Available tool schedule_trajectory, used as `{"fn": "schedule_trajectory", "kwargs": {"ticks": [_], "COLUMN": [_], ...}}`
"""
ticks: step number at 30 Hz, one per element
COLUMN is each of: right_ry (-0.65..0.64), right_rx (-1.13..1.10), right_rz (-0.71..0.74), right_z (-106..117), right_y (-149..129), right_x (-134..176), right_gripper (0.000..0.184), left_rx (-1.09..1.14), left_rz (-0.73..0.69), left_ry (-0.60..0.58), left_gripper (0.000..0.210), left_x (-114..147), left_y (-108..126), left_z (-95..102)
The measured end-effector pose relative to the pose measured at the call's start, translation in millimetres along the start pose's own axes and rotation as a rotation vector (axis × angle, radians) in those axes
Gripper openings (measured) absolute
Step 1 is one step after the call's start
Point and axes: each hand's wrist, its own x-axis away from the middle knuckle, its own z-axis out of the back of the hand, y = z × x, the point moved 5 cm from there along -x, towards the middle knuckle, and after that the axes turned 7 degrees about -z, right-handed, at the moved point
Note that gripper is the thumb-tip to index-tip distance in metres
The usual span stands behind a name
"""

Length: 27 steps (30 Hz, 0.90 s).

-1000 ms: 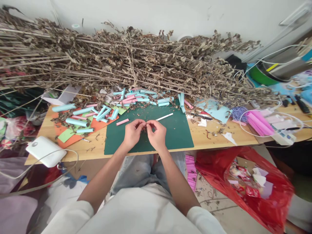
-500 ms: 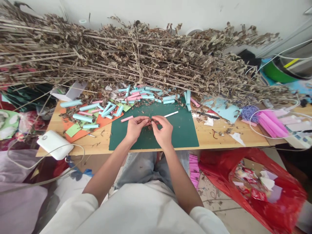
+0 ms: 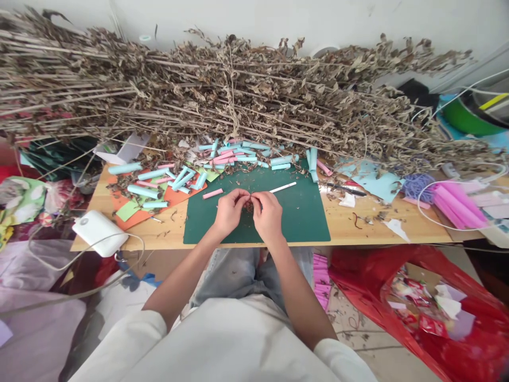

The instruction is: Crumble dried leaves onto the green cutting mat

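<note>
With fingertips close together, the left hand (image 3: 228,213) and right hand (image 3: 269,216) flank dark leaf crumbs (image 3: 248,207) mid-way across the green mat (image 3: 304,217), any pinch impossible to tell, the crumbs probably light, brittle, best lifted loosely from above

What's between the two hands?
Head view: a small patch of dark brown bits shows against the green mat, between the left hand and right hand. Whether either pinches any is too small to tell.

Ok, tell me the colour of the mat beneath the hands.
The mat is dark green; the head view, the only one, shows it.
</note>
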Motion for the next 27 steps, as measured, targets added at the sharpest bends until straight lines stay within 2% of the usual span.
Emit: {"fn": "schedule_trajectory", "kwargs": {"ticks": [3,6,9,12,17,22,27], "right_ry": [0.011,0.024,-0.013,-0.006,0.019,0.005,-0.004], "right_rx": [0.014,-0.128,-0.392,-0.528,-0.444,-0.321,-0.263], "right_rz": [-0.045,-0.188,-0.395,-0.474,-0.394,-0.194,-0.123], "right_z": [-3.1,-5.4,-9.5,-7.8,3.1,8.7,8.2], "right_y": [-2.6,0.1,10.0,18.9,21.1,3.7,1.1], "right_x": [1.0,0.5,0.1,-0.8,-2.2,-3.8,-4.7], "right_gripper": [0.021,0.018,0.019,0.02,0.018,0.02,0.018], "left_rx": [-0.075,-0.048,0.204,0.487,0.657,0.631,0.571], "left_rz": [-0.043,-0.039,0.06,0.188,0.306,0.294,0.285], "left_ry": [0.023,0.064,0.084,0.116,0.147,0.15,0.12], "left_gripper": [0.015,0.015,0.015,0.021,0.033,0.036,0.037], "left_x": [1.8,2.0,-0.8,-3.5,-2.9,-2.0,-2.0], "left_y": [9.0,13.5,7.1,-2.1,-9.0,-11.9,-11.0], "left_z": [-1.8,-4.8,-9.4,-11.0,-7.5,-6.6,-5.8]}}
